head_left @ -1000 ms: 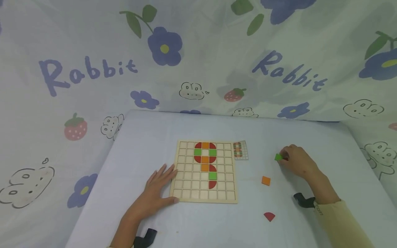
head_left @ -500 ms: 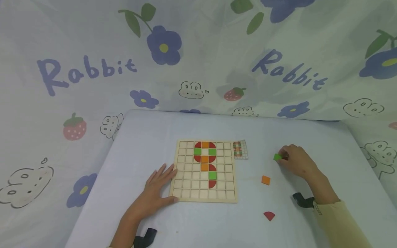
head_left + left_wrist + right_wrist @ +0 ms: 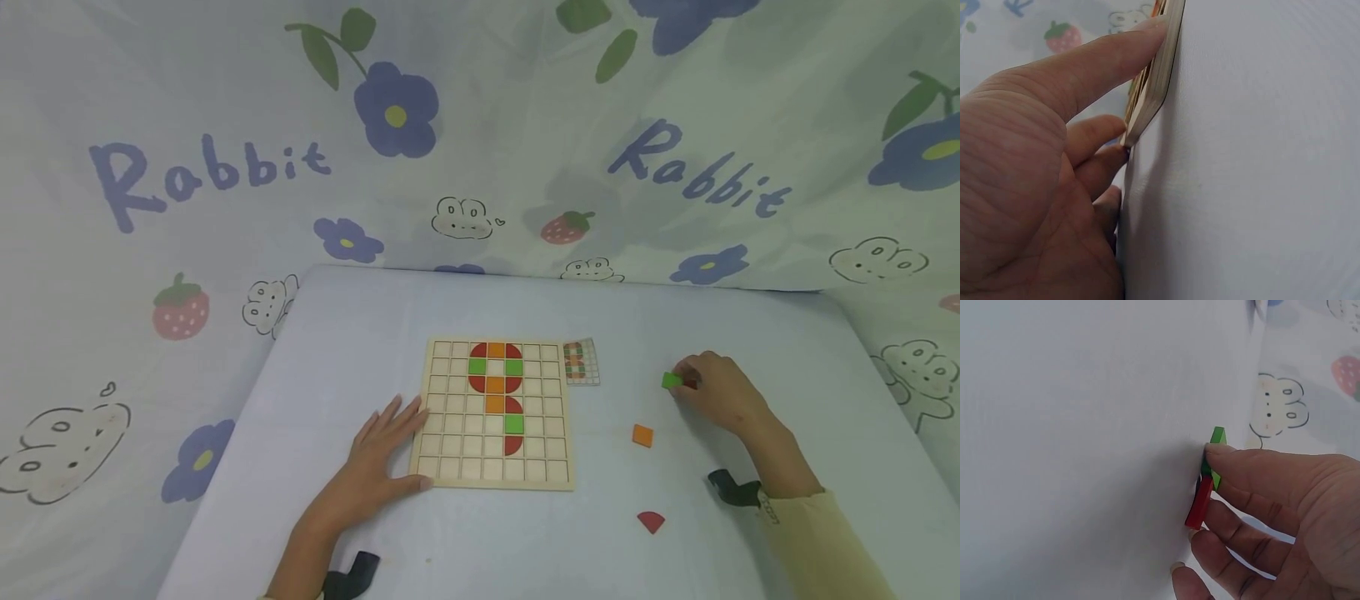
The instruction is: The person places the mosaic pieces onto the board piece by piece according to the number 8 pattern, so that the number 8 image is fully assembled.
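Observation:
In the head view my left hand lies along the left edge of a wooden grid board, fingers spread. Its thumb touches the board's near-left corner, also seen on the board's rim in the left wrist view. Red, orange and green tiles fill some squares. To the right of the board, my right hand pinches a green square tile just above or at the tabletop. A red piece sits against the green tile beneath the fingers; its full shape is hidden.
A small pattern card lies against the board's upper right edge. An orange square tile and a red quarter-circle tile rest on the white table. A printed curtain hangs behind.
The right hand stays nearly in place, with the green tile turning slightly. More of the red piece shows beside its fingers now. The left hand and board keep still.

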{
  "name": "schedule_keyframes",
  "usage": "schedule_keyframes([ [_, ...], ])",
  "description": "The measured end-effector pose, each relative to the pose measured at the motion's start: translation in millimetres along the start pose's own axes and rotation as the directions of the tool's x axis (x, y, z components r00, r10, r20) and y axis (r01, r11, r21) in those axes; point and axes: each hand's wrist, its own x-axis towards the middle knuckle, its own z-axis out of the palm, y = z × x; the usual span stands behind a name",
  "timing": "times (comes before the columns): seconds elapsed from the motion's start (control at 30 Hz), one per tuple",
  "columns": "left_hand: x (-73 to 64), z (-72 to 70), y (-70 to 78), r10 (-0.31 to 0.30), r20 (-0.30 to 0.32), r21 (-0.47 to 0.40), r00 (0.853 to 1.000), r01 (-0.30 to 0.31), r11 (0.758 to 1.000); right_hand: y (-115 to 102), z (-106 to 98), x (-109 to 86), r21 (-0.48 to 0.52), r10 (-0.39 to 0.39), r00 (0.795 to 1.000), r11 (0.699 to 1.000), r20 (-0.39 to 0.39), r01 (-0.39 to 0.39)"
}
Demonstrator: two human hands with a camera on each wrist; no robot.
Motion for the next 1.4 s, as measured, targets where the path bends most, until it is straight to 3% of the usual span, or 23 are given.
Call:
schedule_keyframes([
  [0.23,-0.3,0.1,0.4,0.001,-0.002,-0.003,1.000,-0.001,1.000,-5.0,1.7,-6.3,-0.019,-0.021,1.000,1.000,-0.015,0.021],
  [0.7,0.3,0.2,1.1,-0.008,0.002,0.001,1.000,0.008,1.000,-29.5,13.3,-38.0,-0.044,-0.057,0.997,0.998,-0.052,0.055],
  [0.97,1.0,-0.8,2.3,-0.007,0.001,0.008,1.000,0.007,1.000,-47.2,18.7,-51.2,-0.020,-0.111,0.993,0.994,-0.031,0.110],
  [1.23,1.4,0.9,-0.6,0.002,-0.003,0.007,1.000,-0.002,1.000,-62.0,28.3,-58.6,-0.078,-0.186,0.982,0.980,-0.021,0.184],
  [1.4,1.2,1.6,-1.2,0.003,-0.004,0.003,1.000,-0.003,1.000,-59.9,32.2,-60.9,-0.038,-0.172,0.985,0.984,0.008,0.172],
])
